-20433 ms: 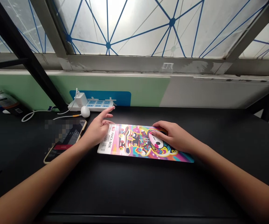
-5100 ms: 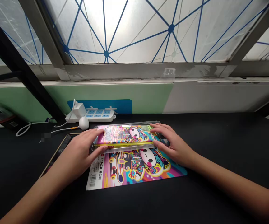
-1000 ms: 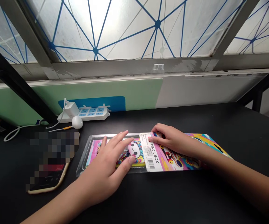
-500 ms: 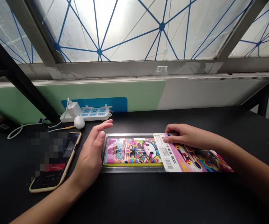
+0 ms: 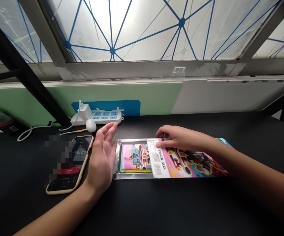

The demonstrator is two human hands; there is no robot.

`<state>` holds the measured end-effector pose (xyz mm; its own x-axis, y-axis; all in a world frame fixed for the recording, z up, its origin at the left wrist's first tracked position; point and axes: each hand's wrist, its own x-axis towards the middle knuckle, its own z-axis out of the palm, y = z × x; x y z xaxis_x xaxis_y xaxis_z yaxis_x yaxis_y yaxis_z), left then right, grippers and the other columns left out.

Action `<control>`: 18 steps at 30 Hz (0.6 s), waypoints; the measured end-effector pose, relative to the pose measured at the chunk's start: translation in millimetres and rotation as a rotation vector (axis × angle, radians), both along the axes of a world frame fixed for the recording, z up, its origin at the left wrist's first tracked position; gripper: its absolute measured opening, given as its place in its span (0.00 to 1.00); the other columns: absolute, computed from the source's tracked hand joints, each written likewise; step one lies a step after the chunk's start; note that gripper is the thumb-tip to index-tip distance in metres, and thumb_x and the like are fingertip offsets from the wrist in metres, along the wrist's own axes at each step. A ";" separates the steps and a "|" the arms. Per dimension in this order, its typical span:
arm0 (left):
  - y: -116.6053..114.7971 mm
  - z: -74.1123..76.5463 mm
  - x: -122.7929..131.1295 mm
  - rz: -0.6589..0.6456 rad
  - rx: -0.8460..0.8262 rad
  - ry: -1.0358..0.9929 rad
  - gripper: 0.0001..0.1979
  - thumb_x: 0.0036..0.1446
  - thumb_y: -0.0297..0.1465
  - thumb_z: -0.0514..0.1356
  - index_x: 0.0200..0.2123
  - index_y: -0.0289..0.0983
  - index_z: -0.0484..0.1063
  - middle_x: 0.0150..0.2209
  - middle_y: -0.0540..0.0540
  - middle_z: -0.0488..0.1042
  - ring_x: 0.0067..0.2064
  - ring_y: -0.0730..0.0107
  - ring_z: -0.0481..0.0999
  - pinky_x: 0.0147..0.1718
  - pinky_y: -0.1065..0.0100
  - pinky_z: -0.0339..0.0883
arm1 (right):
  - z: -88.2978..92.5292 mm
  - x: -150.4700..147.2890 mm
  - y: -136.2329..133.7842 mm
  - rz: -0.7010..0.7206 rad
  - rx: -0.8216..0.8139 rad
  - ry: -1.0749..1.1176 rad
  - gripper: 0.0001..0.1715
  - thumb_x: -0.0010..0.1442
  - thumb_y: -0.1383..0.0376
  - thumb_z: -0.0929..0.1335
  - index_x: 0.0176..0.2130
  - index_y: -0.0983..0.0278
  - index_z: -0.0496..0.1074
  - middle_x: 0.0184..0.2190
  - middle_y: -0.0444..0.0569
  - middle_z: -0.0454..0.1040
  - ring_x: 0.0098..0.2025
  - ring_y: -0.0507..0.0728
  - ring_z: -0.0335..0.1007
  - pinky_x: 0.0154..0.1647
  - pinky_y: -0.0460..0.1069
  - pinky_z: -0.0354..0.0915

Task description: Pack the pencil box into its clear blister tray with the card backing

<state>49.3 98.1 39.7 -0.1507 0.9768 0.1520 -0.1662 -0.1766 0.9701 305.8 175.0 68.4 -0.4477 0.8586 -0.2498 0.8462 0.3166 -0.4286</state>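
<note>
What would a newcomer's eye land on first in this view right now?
The brightly printed PENCIL BOX card stands out on the black desk, the right hand resting on it. Left of the card, a colourful pencil box lies in a clear plastic tray, with the left hand beside it. Above, blue lines criss-cross the frosted window.

Head-worn camera looks forward and down at left hand (image 5: 102, 160) and right hand (image 5: 178, 138).

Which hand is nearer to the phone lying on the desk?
Left. The left hand is just beside the phone's long edge. The right hand is farther away, on the pencil box card, with the clear plastic tray between it and the phone.
</note>
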 end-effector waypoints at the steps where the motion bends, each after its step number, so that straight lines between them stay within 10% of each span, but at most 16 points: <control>1: 0.2 0.0 -0.3 -0.010 0.001 0.005 0.26 0.72 0.49 0.37 0.61 0.43 0.60 0.70 0.39 0.62 0.74 0.59 0.53 0.69 0.45 0.49 | 2.2 -15.2 0.9 0.034 0.032 -0.025 0.30 0.59 0.40 0.69 0.47 0.58 0.76 0.47 0.53 0.80 0.44 0.64 0.77 0.39 0.52 0.68; 10: 3.1 -1.4 -7.9 -0.031 0.008 -0.055 0.23 0.72 0.47 0.43 0.59 0.43 0.64 0.68 0.42 0.65 0.73 0.61 0.56 0.71 0.47 0.41 | -1.0 -115.9 -6.8 0.171 0.360 -0.108 0.32 0.66 0.43 0.66 0.52 0.67 0.73 0.52 0.62 0.76 0.53 0.71 0.71 0.51 0.61 0.62; 18: 13.6 -8.3 -11.3 0.092 -0.169 -0.100 0.21 0.59 0.19 0.55 0.53 0.43 0.69 0.64 0.45 0.70 0.69 0.64 0.63 0.66 0.58 0.57 | -13.8 -17.1 -25.4 0.039 0.534 -0.023 0.27 0.67 0.44 0.64 0.50 0.62 0.72 0.52 0.57 0.76 0.54 0.68 0.72 0.56 0.64 0.61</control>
